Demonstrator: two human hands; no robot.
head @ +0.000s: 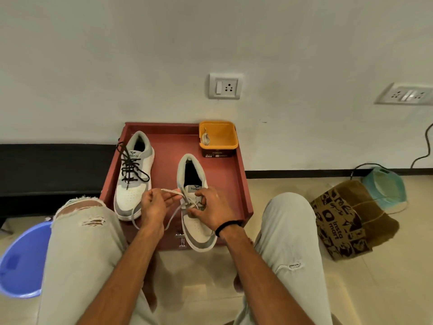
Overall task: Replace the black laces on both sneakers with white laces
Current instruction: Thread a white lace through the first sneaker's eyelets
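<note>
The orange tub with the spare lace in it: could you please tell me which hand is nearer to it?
Right. The right hand works on the near sneaker's eyelets, below the orange tub; the left hand is farther left, pulling the white lace.

Two sneakers (pixel 134 174) (pixel 195 202), one tub (pixel 218 137), two hands (pixel 153 205) (pixel 212 211)

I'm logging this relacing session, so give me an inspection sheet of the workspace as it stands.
Surface: red tray on the floor, against the wall.
Job's things: left sneaker black-laced; right sneaker part-threaded with white lace; spare lace in orange tub.
Clutter: blue basin, paper bag.
Grippers: left hand pinches the white lace; right hand at the eyelets.
Cables: black cable at right.
Surroundings: wall socket.
</note>
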